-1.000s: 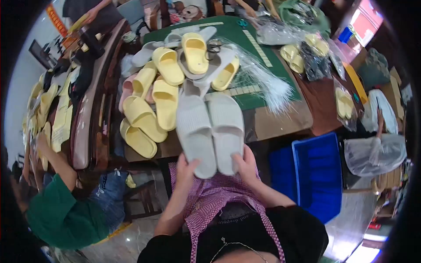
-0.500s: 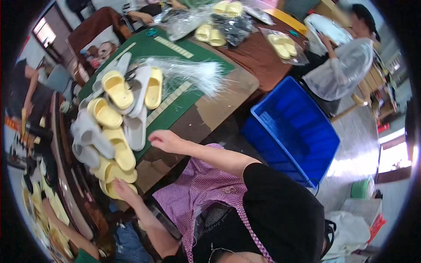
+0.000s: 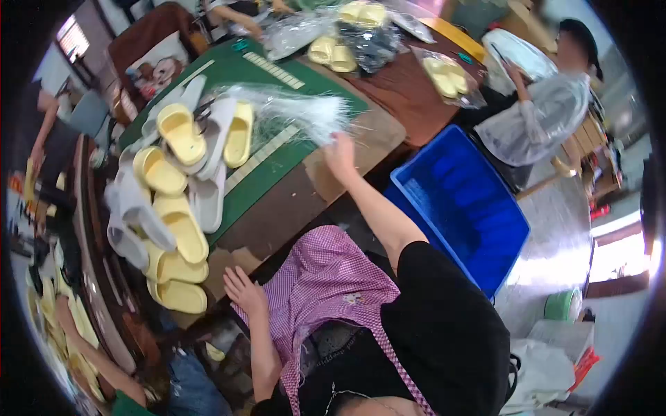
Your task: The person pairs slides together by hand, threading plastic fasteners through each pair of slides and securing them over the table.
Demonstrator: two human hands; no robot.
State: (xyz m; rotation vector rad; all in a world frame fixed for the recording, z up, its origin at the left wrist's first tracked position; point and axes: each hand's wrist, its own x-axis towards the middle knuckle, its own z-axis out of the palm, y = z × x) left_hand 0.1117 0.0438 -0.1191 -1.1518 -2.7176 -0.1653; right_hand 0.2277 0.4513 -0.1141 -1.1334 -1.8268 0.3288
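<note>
My right hand (image 3: 340, 161) reaches across the table to the end of a bundle of thin white plastic strands (image 3: 320, 116); its fingers are pinched together on the strand ends, and how many they hold is hidden. At the near table edge my left hand (image 3: 246, 292) lies with fingers spread, holding nothing. Left of it is a pile of slippers: a yellow slipper (image 3: 179, 297) is nearest, a grey slipper (image 3: 208, 201) lies further in, and another yellow slipper (image 3: 182, 134) rests on top.
A blue plastic bin (image 3: 461, 215) stands right of the table. Bagged yellow slippers (image 3: 444, 76) lie on a brown-covered table, where a person in a translucent cover (image 3: 548, 111) sits. A co-worker's arm (image 3: 97, 350) reaches toward slippers at lower left. The green mat (image 3: 274, 163) carries pale strips.
My right hand has moved forward and right, from beside the slippers to the white strands. My left hand has left the nearest yellow slipper and shifted right to the table edge, fingers spreading.
</note>
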